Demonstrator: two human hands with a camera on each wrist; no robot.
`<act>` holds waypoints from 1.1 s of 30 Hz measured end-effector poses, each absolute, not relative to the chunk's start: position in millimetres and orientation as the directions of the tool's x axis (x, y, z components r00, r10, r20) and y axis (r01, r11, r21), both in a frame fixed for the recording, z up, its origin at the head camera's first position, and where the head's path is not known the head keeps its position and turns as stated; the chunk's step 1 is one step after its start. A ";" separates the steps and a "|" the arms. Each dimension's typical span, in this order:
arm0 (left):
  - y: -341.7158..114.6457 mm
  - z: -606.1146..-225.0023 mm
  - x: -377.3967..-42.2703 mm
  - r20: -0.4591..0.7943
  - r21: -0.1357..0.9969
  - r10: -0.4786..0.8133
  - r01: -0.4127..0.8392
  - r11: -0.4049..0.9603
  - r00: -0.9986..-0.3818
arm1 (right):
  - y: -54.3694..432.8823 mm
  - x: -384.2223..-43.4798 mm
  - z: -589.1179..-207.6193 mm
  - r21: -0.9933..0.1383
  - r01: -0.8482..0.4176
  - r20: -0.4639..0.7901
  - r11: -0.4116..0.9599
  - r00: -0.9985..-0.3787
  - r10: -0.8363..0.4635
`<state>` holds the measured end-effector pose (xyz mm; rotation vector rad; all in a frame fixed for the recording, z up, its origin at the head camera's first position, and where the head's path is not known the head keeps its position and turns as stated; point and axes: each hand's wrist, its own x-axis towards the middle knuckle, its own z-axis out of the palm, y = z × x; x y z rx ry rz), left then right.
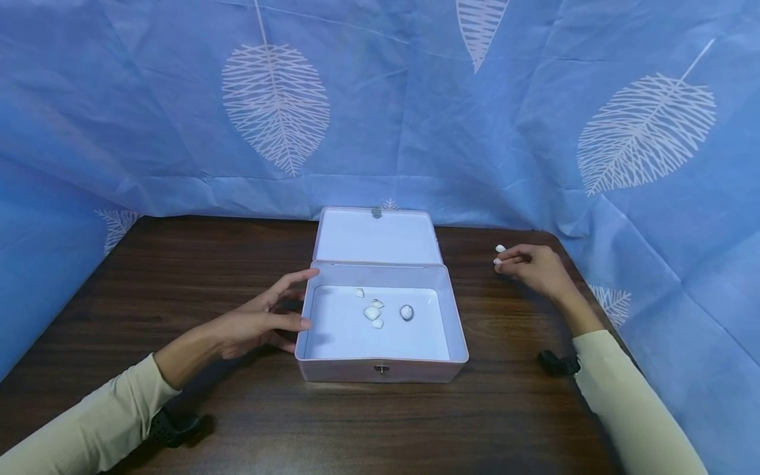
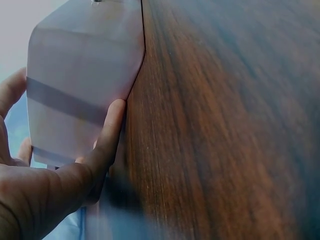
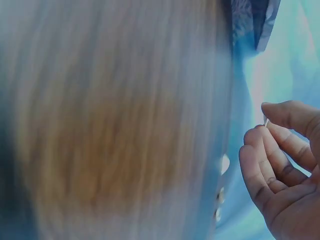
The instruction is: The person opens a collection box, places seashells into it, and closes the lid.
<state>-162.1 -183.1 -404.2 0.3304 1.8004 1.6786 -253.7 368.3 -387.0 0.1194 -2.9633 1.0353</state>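
A pale metal box (image 1: 382,371) stands with its lid (image 1: 377,237) tipped back. Inside lie several small white shells (image 1: 372,313) and a rounder, dark-edged shell (image 1: 406,312). My left hand (image 1: 252,324) touches the box's left rim and side with its fingers spread; the left wrist view shows fingertips against the box wall (image 2: 75,75). To the right of the box, my right hand (image 1: 534,269) pinches a small white shell (image 3: 265,120) between thumb and fingertips, just above the table. Another white shell (image 1: 501,249) lies just beyond those fingertips.
The dark wooden table (image 1: 380,429) reaches back to a blue leaf-print cloth (image 1: 404,119) hanging behind and at both sides. In the right wrist view, more small pale pieces (image 3: 221,195) lie along the blurred tabletop near the right hand.
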 end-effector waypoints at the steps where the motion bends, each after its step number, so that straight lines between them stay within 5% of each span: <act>1: -183.7 -404.2 -162.1 -0.280 0.960 0.589 -0.239 0.149 -0.758 | 365.0 -252.5 -385.9 -0.624 -0.081 0.031 0.777 -0.996 -0.079; 33: -184.7 -404.1 -162.3 -0.269 0.963 0.595 -0.220 0.155 -0.757 | 274.7 -208.0 -349.7 -0.691 -0.259 0.112 0.675 -0.961 -0.254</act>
